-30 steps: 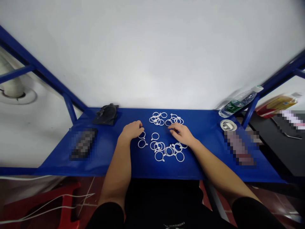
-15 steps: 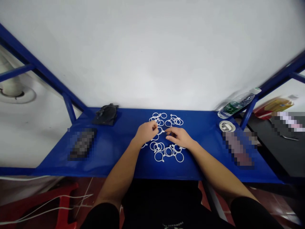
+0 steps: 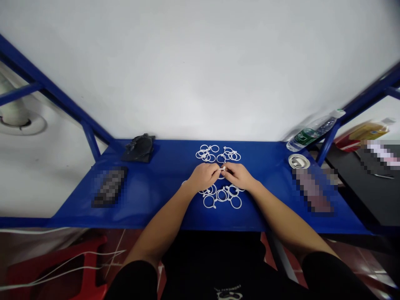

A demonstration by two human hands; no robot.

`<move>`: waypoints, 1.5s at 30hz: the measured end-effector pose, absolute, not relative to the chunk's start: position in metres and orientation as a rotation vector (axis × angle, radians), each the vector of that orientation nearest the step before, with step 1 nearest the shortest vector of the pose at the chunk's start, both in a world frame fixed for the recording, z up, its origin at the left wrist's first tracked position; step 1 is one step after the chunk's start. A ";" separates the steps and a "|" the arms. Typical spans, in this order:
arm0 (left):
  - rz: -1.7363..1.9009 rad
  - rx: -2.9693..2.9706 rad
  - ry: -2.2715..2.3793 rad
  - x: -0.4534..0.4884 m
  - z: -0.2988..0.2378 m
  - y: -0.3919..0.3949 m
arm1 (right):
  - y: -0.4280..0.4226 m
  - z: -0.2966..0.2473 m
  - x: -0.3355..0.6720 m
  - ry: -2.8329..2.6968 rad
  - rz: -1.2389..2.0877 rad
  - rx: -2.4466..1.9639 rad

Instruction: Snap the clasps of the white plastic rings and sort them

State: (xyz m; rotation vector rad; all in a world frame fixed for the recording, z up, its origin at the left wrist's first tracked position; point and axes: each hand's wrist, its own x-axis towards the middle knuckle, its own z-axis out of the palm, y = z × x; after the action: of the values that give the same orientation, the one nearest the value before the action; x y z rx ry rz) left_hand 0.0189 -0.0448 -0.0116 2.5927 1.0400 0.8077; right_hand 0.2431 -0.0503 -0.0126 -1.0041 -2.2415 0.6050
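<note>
Several white plastic rings lie on a blue table. One cluster of rings sits near the wall, another cluster lies closer to me. My left hand and my right hand meet between the two clusters. Both are closed in a pinch on a white ring held between their fingertips, just above the table.
A dark crumpled cloth lies at the back left. A plastic water bottle and a round metal tin are at the back right. Blurred patches sit on the left and right of the table. A red stool stands below left.
My left hand moved right from the loose rings at the left and met my right hand at the centre. Both now pinch one ring.
</note>
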 end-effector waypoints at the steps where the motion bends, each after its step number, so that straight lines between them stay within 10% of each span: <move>1: 0.801 2.604 1.031 0.020 -0.012 -0.045 | -0.051 -0.012 0.243 -2.241 0.613 -0.993; 28: 1.032 2.415 1.268 0.005 -0.010 -0.028 | -0.043 -0.019 0.253 -2.030 0.335 -1.058; 45: 0.469 2.409 1.279 -0.015 -0.015 -0.025 | -0.015 -0.033 0.263 -2.082 0.148 -1.127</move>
State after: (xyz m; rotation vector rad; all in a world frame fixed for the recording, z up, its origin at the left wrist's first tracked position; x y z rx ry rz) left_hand -0.0153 -0.0254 -0.0152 2.4089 1.2791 0.4686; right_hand 0.2626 -0.0154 -0.0333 -1.1271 -2.0820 0.1476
